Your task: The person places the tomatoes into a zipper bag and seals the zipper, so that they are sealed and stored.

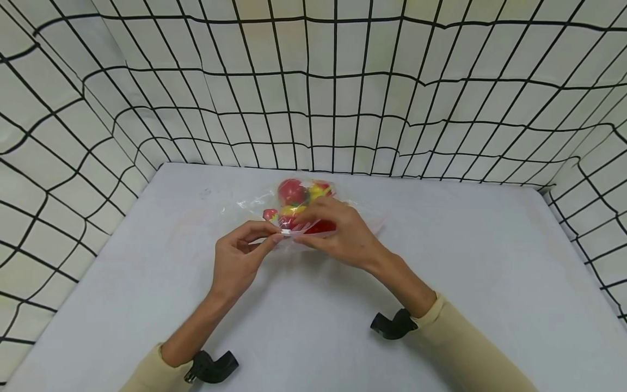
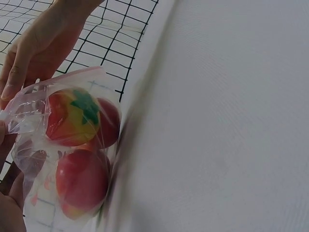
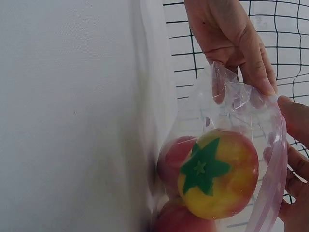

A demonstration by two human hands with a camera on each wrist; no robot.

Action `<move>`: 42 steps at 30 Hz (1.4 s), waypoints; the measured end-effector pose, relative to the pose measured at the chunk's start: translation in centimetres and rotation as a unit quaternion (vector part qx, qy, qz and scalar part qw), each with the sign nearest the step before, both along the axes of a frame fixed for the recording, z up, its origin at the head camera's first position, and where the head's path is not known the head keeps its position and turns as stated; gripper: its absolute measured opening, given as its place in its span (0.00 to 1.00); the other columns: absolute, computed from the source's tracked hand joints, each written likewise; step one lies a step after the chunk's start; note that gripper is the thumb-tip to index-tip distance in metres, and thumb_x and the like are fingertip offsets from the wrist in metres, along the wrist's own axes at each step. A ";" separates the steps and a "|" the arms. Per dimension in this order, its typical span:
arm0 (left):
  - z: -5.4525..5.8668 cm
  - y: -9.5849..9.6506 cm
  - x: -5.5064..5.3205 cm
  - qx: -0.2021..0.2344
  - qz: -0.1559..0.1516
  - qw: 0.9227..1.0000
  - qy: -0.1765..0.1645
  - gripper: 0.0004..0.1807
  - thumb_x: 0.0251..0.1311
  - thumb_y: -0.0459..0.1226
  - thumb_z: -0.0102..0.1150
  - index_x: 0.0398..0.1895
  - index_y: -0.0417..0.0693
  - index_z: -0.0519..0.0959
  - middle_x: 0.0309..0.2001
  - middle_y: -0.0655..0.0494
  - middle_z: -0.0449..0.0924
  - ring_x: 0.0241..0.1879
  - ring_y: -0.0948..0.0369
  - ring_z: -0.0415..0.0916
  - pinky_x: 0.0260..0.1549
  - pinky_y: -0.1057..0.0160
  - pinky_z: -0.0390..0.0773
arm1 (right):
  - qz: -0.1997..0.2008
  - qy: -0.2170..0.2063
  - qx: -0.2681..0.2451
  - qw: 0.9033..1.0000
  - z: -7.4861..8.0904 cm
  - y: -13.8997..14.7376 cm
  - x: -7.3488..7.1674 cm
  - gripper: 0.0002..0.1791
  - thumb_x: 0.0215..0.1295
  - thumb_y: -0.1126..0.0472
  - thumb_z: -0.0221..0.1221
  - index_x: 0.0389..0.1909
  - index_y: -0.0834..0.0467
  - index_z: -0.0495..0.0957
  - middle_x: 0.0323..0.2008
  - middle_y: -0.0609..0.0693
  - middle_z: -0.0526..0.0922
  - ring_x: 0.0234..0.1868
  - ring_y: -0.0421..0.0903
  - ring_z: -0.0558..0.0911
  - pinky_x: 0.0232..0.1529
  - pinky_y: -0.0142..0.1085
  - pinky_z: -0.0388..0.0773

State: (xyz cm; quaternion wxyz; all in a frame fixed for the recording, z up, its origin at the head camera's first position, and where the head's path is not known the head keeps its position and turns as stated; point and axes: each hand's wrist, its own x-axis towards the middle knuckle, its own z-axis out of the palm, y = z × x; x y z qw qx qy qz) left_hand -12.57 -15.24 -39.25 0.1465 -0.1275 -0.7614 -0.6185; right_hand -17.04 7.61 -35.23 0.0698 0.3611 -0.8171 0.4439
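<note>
A clear zip bag (image 1: pixel 250 204) with a pink-tinted closure (image 3: pixel 276 169) lies near the back of the white table. Inside are several red and yellow tomatoes (image 1: pixel 292 191); one tomato (image 3: pixel 219 174) shows a green star-shaped top. At the bag's near edge, the left hand (image 1: pixel 237 261) pinches a small white slider (image 1: pixel 286 232) between thumb and fingertips. Just to its right, the right hand (image 1: pixel 345 234) holds the same edge, thumb below and fingers over the film. In the left wrist view, the right hand (image 2: pixel 41 43) reaches down to the bag's mouth.
Black wire grid panels (image 1: pixel 335 81) enclose the table (image 1: pixel 465 261) at the back and both sides. Each sleeved forearm carries a black curved mount, one at the left wrist (image 1: pixel 213 367) and one at the right wrist (image 1: pixel 394 325).
</note>
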 end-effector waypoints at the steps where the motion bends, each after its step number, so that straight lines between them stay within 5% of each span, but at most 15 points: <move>1: 0.0 0.0 0.0 0.000 -0.003 1.000 0.001 0.11 0.61 0.30 0.71 0.47 0.39 0.86 0.42 0.71 0.87 0.46 0.70 0.88 0.45 0.70 0.88 | 0.002 0.000 -0.002 1.000 0.0 -0.1 0.0 0.19 0.56 0.57 0.77 0.48 0.56 0.88 0.47 0.46 0.89 0.54 0.41 0.83 0.60 0.38 0.83; 8: 0.0 0.1 0.1 -0.002 -0.007 1.000 0.000 0.10 0.61 0.30 0.72 0.46 0.42 0.87 0.42 0.69 0.87 0.46 0.69 0.88 0.45 0.69 0.88 | 0.023 0.007 -0.024 0.999 -0.2 -0.7 0.2 0.13 0.58 0.59 0.76 0.44 0.56 0.90 0.42 0.45 0.91 0.50 0.39 0.84 0.55 0.32 0.84; 24: 0.0 0.6 0.1 0.010 -0.014 1.000 0.000 0.10 0.61 0.30 0.71 0.45 0.38 0.88 0.40 0.71 0.89 0.39 0.67 0.90 0.44 0.68 0.89 | -0.020 0.048 0.023 0.998 -0.5 -0.6 0.4 0.11 0.59 0.57 0.75 0.43 0.53 0.90 0.41 0.44 0.91 0.45 0.40 0.84 0.53 0.36 0.80; 42: 0.2 0.9 0.0 -0.016 0.038 0.999 -0.024 0.08 0.62 0.32 0.71 0.44 0.43 0.88 0.42 0.61 0.90 0.44 0.68 0.86 0.40 0.69 0.89 | -0.038 0.082 0.018 0.996 -1.0 0.3 0.4 0.10 0.61 0.59 0.74 0.43 0.54 0.91 0.41 0.45 0.90 0.46 0.42 0.82 0.52 0.39 0.76</move>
